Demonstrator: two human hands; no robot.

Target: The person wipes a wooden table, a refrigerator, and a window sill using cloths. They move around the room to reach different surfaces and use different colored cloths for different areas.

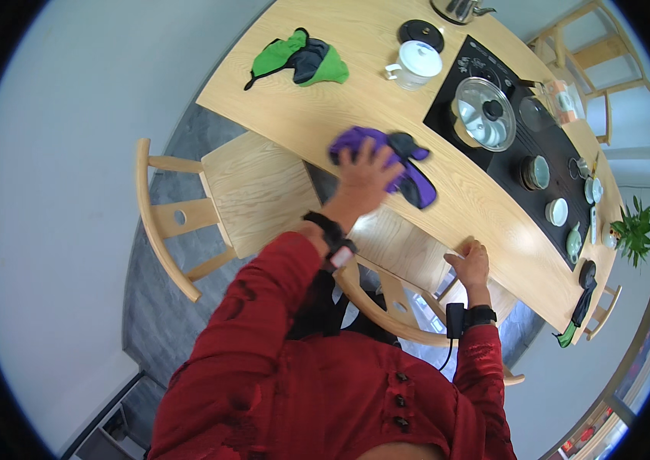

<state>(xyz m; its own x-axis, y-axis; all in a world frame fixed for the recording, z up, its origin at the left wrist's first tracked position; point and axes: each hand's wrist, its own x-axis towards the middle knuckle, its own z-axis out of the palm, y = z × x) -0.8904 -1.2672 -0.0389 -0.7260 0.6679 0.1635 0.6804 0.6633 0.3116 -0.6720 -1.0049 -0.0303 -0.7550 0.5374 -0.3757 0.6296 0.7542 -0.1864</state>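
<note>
My left hand [366, 175] lies with its fingers spread on a purple and black fabric article [414, 181], partly covering it. The cloth rests near the front edge of the wooden table [394, 115]; its exact kind is unclear. My right hand [470, 265] is at the same edge farther right, its thumb apart from the bent fingers and nothing seen in it. A green and black fabric article [325, 63] lies crumpled toward the table's left end. Beyond my left hand stands a white lidded cup [417, 66], with a round black disc [421, 34] behind it.
A pot with a glass lid [485, 115] stands on the black panel [509, 167]. Bowls [535, 172], a white cup [556, 212] and a celadon-coloured pot [574, 241] sit farther right. A metal kettle [456, 8] is at the back. Wooden chairs [256, 195] line the near side.
</note>
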